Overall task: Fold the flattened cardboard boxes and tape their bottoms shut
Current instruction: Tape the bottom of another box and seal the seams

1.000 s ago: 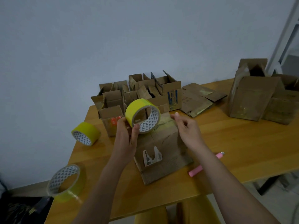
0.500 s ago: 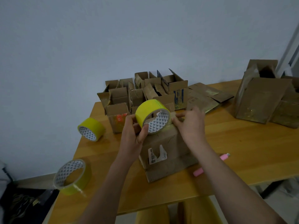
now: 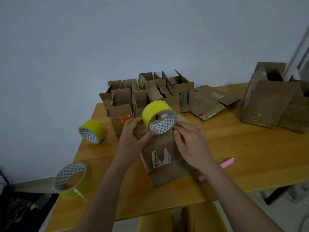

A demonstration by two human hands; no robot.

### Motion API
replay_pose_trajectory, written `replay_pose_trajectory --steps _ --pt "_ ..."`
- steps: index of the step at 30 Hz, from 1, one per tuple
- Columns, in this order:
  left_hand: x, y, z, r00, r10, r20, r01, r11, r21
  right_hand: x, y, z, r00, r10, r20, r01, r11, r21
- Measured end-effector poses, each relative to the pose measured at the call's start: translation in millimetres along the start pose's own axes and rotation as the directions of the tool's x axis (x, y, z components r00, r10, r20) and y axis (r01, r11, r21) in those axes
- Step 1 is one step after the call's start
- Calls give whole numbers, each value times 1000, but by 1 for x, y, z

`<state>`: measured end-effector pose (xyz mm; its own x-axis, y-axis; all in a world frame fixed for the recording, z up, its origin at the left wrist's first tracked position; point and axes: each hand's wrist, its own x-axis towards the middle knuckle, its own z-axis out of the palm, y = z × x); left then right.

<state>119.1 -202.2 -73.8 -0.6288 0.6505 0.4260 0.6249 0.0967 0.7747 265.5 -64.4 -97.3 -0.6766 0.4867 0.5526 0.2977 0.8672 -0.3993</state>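
From my feed this reads as a plain room used for packing, likely a home or small office. A wooden worktop [image 3: 250,156] stands against a bare grey wall [image 3: 117,39]. Folded cardboard boxes [image 3: 150,94] crowd twelve o'clock, yellow tape rolls [image 3: 92,131] lie at nine, tiled floor [image 3: 297,215] shows at four.

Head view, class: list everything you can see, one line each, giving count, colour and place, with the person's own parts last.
Box being taped: one, brown, table centre.
Held tape roll: one, yellow, on top of that box.
Second tape roll: one, yellow, table's left.
Third tape roll: one, pale yellow, thin, near left edge.
Folded boxes: a cluster, brown, far side, count unclear.
Flattened boxes: a few, brown, right of the cluster.
Larger boxes: at least two, brown, far right.
Pink tool: one, beside right forearm.
Table: one, wooden.
Left hand: grips the held roll.
Right hand: fingers at the roll's lower edge.
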Motion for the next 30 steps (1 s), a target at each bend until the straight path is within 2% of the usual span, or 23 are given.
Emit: replay_pose_trajectory --steps 2,5,13,16,19,22,26,30 --pt "-3 1 -4 997 -62 47 64 997 -34 1 1 0 1000 3 7 -3 1000 15" --pt "-6 8 -4 994 -74 76 79 994 -76 2 1 0 1000 16 20 -16 1000 24" --pt "-8 3 -1 998 -58 32 62 991 -115 2 -1 2 999 33 7 -33 999 -16" --pt "-11 -1 -7 989 -146 -13 136 946 -294 2 -2 2 1000 19 -2 -19 1000 3" --pt "-14 -3 -12 990 -127 -58 100 934 -342 3 -1 1 1000 10 0 -10 1000 0" --pt "-19 -1 -10 991 -125 -56 93 913 -397 4 -3 1 1000 21 8 -20 999 -44" --pt "-23 -2 -9 991 -130 -29 109 913 -393 7 -19 3 999 -35 4 35 980 -196" --pt "-25 -1 -7 992 -122 -27 101 913 -394 3 -26 11 998 -51 33 50 998 29"
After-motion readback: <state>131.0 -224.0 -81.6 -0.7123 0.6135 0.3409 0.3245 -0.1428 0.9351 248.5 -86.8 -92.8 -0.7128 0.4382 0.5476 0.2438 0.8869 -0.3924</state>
